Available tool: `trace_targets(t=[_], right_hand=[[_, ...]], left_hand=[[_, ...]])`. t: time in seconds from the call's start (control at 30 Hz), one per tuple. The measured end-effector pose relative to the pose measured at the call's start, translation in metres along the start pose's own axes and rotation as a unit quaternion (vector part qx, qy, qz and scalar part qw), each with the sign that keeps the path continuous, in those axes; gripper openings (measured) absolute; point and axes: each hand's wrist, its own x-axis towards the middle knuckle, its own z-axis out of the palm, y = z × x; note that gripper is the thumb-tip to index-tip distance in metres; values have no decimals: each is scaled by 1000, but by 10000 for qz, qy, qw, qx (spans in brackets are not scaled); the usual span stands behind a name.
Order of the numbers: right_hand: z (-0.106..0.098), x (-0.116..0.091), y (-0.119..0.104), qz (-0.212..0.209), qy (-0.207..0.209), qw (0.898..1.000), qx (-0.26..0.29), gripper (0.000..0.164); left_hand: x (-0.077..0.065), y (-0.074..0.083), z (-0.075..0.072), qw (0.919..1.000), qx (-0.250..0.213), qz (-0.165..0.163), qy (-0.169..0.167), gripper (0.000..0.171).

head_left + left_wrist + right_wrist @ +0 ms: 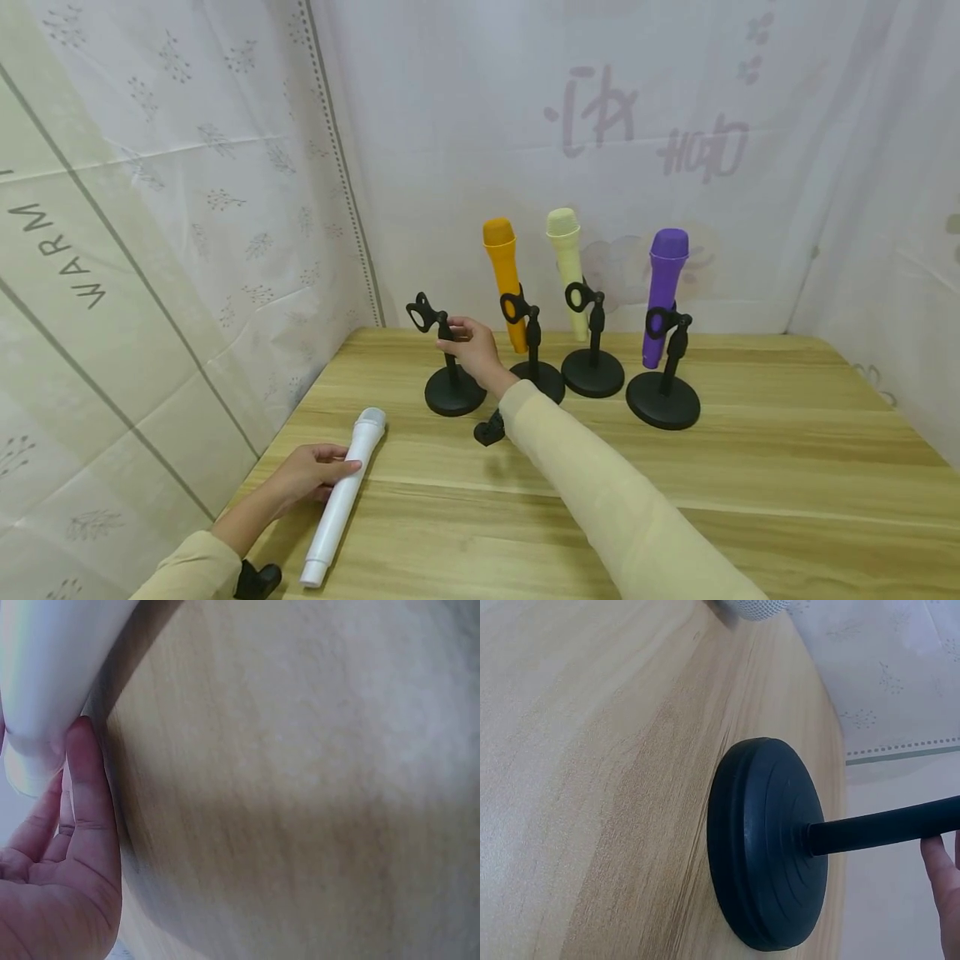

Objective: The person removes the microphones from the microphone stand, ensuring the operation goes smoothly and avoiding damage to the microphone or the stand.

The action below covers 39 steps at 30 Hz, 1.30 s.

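Observation:
A white microphone (342,496) lies aslant at the left of the table, its mesh head pointing away. My left hand (318,475) holds it around the middle, thumb on top. In the left wrist view, the fingers (90,780) of that hand touch the white body. Farther back, my right hand (472,346) grips the upper pole of a black desk microphone stand (454,393), just below its clip (425,313), which holds no microphone. From the right wrist, the stand's round base (769,844) and pole are visible, with a fingertip against the pole; most of the hand is out of that view.
Right of that stand are three similar stands with an orange microphone (502,267), a pale yellow microphone (567,258) and a purple microphone (663,279) in their clips. Printed cloth (450,125) hangs behind and beside the wooden table (750,483).

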Motion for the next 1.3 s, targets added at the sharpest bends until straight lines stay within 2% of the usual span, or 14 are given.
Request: trace_targets(t=[0.3, 0.57, 0.9, 1.17, 1.3], right_hand=[[-2, 1, -4, -41, -45, 10000, 65, 36], [-8, -2, -5, -81, -129, 9997, 184, 38], [-14, -5, -4, -46, -185, 9996, 200, 40], [-17, -5, -4, -20, -303, 9992, 264, 46], [-18, -5, -3, 43, -362, 9988, 315, 43]], left_hand=[[1, 2, 0, 10000, 42, 15, -41, 62], [1, 3, -1, 9993, 104, 156, -335, 60], [1, 3, -1, 9997, 201, 22, -110, 63], [0, 3, -5, 9994, 190, 115, -257, 64], [1, 3, -7, 9995, 187, 125, -205, 63]])
